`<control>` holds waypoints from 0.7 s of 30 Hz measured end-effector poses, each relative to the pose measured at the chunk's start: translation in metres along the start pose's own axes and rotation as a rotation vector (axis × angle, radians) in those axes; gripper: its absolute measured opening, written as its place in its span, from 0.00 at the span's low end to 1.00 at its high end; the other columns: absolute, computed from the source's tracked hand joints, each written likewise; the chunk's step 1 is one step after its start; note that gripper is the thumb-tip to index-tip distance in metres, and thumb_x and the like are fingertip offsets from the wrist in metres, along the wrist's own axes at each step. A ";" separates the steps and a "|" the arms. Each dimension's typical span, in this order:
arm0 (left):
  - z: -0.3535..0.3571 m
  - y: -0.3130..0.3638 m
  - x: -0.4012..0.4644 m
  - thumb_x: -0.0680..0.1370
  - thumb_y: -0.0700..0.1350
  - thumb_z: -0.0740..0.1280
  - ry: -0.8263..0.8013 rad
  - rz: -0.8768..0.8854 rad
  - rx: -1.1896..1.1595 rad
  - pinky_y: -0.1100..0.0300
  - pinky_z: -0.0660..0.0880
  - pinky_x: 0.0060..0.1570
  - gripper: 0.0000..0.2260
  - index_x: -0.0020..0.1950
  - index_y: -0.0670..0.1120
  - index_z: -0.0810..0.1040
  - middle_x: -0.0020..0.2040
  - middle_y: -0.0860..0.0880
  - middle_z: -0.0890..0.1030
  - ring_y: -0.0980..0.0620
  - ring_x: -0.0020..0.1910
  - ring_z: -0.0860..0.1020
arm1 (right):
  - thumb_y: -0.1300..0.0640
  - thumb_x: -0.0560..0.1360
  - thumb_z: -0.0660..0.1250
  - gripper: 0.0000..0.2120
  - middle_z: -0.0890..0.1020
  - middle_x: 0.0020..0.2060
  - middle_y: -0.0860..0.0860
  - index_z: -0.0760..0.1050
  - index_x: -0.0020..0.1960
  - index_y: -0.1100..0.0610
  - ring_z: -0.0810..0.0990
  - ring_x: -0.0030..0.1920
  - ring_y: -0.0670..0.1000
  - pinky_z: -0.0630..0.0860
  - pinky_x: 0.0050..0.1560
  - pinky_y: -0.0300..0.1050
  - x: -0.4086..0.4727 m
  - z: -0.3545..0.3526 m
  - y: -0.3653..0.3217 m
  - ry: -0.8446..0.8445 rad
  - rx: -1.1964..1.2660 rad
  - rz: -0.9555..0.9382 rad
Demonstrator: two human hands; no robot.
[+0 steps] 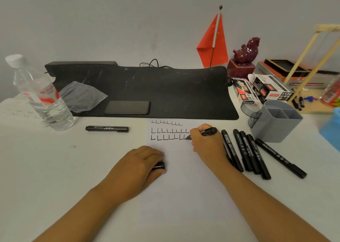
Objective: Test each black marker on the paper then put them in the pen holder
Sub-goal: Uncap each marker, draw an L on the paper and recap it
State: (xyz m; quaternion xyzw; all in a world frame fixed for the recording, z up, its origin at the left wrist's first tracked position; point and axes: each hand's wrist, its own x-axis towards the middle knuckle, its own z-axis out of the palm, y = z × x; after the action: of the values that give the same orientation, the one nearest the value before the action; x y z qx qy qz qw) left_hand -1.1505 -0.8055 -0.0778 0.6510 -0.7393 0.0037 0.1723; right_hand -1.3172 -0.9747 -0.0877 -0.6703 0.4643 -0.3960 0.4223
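Right now I'm working the right hand (207, 144), fingers curled round a black marker (208, 131), tip down at the end of the third row of L marks on the paper (184, 177). The tip itself is blurred, so I can't tell if it is touching. My left hand (145, 162) rests on the paper's left edge, fingers curled over a small black piece, the cap (159, 165) I'd guess.

Handling, as I judge it: light, stiff plastic barrel, smooth and a bit slippery, not fragile. Best hold is a pinch low on the barrel near the tip for writing, mid-barrel for carrying. It is round, so it will roll if dropped flat.

Looks: matte black body, pale printed lettering along the side, clip on the cap.

A bunch of capped markers (246, 151) lies just beside the paper's right edge, packed side by side, some touching. One more marker (107, 129) lies apart, left of the paper, near the front edge of the black mat (165, 91). The grey pen holder (276, 120) stands near the desk's right edge, behind the bunch, compartments showing no markers.
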 end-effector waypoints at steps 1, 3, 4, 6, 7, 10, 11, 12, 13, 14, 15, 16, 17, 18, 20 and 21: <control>0.000 0.000 0.000 0.77 0.56 0.65 0.002 0.000 -0.002 0.58 0.77 0.53 0.16 0.57 0.48 0.81 0.58 0.54 0.81 0.53 0.56 0.78 | 0.60 0.71 0.65 0.12 0.77 0.27 0.63 0.73 0.34 0.68 0.73 0.26 0.55 0.74 0.27 0.48 0.000 0.000 0.001 0.017 0.011 0.000; 0.000 0.000 0.000 0.77 0.56 0.65 0.004 0.001 -0.008 0.57 0.77 0.53 0.16 0.57 0.48 0.80 0.58 0.54 0.81 0.53 0.56 0.78 | 0.60 0.71 0.65 0.12 0.76 0.24 0.60 0.71 0.32 0.67 0.73 0.25 0.55 0.73 0.26 0.48 0.001 -0.001 0.003 0.047 0.033 0.012; 0.001 -0.001 0.000 0.77 0.57 0.64 0.006 0.002 -0.012 0.57 0.77 0.53 0.16 0.57 0.48 0.80 0.58 0.54 0.81 0.53 0.57 0.78 | 0.61 0.71 0.65 0.12 0.75 0.24 0.59 0.70 0.32 0.67 0.74 0.24 0.55 0.73 0.26 0.48 0.001 -0.001 0.003 0.051 0.031 0.016; 0.000 -0.001 -0.001 0.78 0.57 0.63 0.009 0.002 -0.018 0.58 0.76 0.53 0.16 0.57 0.48 0.80 0.58 0.54 0.81 0.53 0.57 0.78 | 0.62 0.71 0.64 0.13 0.75 0.24 0.56 0.69 0.31 0.67 0.74 0.25 0.56 0.74 0.27 0.50 0.001 0.000 0.003 0.040 0.008 0.012; 0.000 0.000 0.000 0.78 0.58 0.62 0.009 0.003 -0.020 0.58 0.76 0.53 0.17 0.57 0.48 0.80 0.58 0.54 0.81 0.53 0.57 0.78 | 0.62 0.72 0.64 0.13 0.75 0.24 0.55 0.70 0.32 0.68 0.74 0.25 0.56 0.74 0.27 0.50 0.001 0.000 0.002 0.039 0.011 0.017; -0.003 0.002 0.001 0.78 0.59 0.61 0.011 0.007 -0.033 0.59 0.76 0.55 0.18 0.57 0.48 0.80 0.59 0.54 0.80 0.54 0.58 0.77 | 0.63 0.75 0.64 0.11 0.78 0.24 0.51 0.74 0.34 0.63 0.76 0.23 0.49 0.73 0.24 0.40 -0.004 -0.007 -0.008 0.046 0.131 0.039; -0.004 0.003 0.001 0.78 0.59 0.61 0.020 0.004 -0.056 0.59 0.75 0.56 0.18 0.57 0.48 0.80 0.59 0.54 0.80 0.54 0.58 0.77 | 0.62 0.76 0.63 0.11 0.79 0.25 0.52 0.74 0.35 0.60 0.76 0.23 0.48 0.72 0.23 0.38 -0.009 -0.012 -0.014 0.040 0.193 0.043; -0.007 0.003 0.001 0.79 0.58 0.61 0.040 -0.008 -0.095 0.61 0.74 0.57 0.17 0.57 0.49 0.80 0.58 0.54 0.80 0.54 0.58 0.76 | 0.61 0.77 0.63 0.11 0.79 0.25 0.53 0.74 0.35 0.60 0.75 0.23 0.47 0.70 0.22 0.37 -0.014 -0.017 -0.020 0.020 0.257 0.046; -0.010 0.004 0.001 0.79 0.57 0.62 0.067 -0.025 -0.149 0.63 0.73 0.56 0.15 0.56 0.50 0.79 0.57 0.54 0.79 0.55 0.56 0.76 | 0.60 0.76 0.63 0.11 0.79 0.25 0.54 0.74 0.36 0.60 0.74 0.22 0.48 0.69 0.21 0.37 -0.020 -0.022 -0.026 -0.017 0.324 0.056; -0.014 0.006 0.002 0.79 0.57 0.63 0.095 -0.041 -0.209 0.65 0.72 0.53 0.12 0.56 0.51 0.79 0.54 0.56 0.79 0.57 0.53 0.76 | 0.58 0.75 0.64 0.10 0.78 0.25 0.54 0.74 0.36 0.60 0.73 0.22 0.49 0.67 0.21 0.37 -0.028 -0.026 -0.032 -0.070 0.389 0.072; -0.017 0.008 0.002 0.79 0.56 0.65 0.124 -0.058 -0.270 0.69 0.71 0.50 0.10 0.55 0.53 0.78 0.51 0.59 0.78 0.60 0.49 0.75 | 0.57 0.73 0.63 0.10 0.78 0.24 0.54 0.75 0.35 0.60 0.72 0.22 0.49 0.66 0.21 0.37 -0.037 -0.029 -0.037 -0.133 0.438 0.082; -0.020 0.010 0.002 0.78 0.56 0.66 0.152 -0.078 -0.330 0.72 0.70 0.45 0.09 0.55 0.55 0.78 0.49 0.60 0.79 0.61 0.46 0.75 | 0.56 0.72 0.63 0.09 0.77 0.24 0.55 0.76 0.35 0.58 0.71 0.21 0.49 0.65 0.21 0.36 -0.045 -0.031 -0.041 -0.199 0.469 0.078; -0.022 0.013 0.002 0.78 0.56 0.67 0.173 -0.093 -0.386 0.73 0.69 0.42 0.08 0.55 0.57 0.77 0.48 0.62 0.79 0.60 0.43 0.76 | 0.56 0.71 0.63 0.09 0.77 0.25 0.55 0.76 0.35 0.57 0.70 0.21 0.49 0.64 0.21 0.35 -0.053 -0.032 -0.044 -0.255 0.481 0.064; -0.024 0.016 0.002 0.77 0.55 0.68 0.186 -0.100 -0.430 0.74 0.69 0.39 0.08 0.55 0.57 0.78 0.48 0.62 0.79 0.59 0.42 0.76 | 0.56 0.72 0.62 0.09 0.77 0.25 0.56 0.77 0.35 0.56 0.70 0.21 0.49 0.65 0.21 0.35 -0.060 -0.033 -0.047 -0.297 0.477 0.045; -0.025 0.021 0.002 0.77 0.54 0.69 0.189 -0.093 -0.470 0.74 0.69 0.37 0.08 0.55 0.57 0.78 0.47 0.62 0.80 0.56 0.41 0.77 | 0.56 0.72 0.62 0.09 0.78 0.26 0.56 0.77 0.35 0.56 0.70 0.22 0.50 0.65 0.22 0.36 -0.069 -0.035 -0.051 -0.334 0.457 0.010; -0.025 0.023 0.003 0.76 0.55 0.69 0.184 -0.089 -0.474 0.73 0.69 0.37 0.08 0.55 0.57 0.78 0.47 0.61 0.80 0.55 0.41 0.77 | 0.57 0.72 0.62 0.09 0.78 0.26 0.56 0.77 0.35 0.56 0.71 0.22 0.50 0.66 0.22 0.36 -0.073 -0.037 -0.053 -0.339 0.454 -0.005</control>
State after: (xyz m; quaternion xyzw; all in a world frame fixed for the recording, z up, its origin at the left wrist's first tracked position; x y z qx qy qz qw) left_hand -1.1671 -0.7989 -0.0483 0.6212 -0.6713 -0.1183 0.3866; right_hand -1.3543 -0.9013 -0.0362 -0.6164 0.2849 -0.3733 0.6321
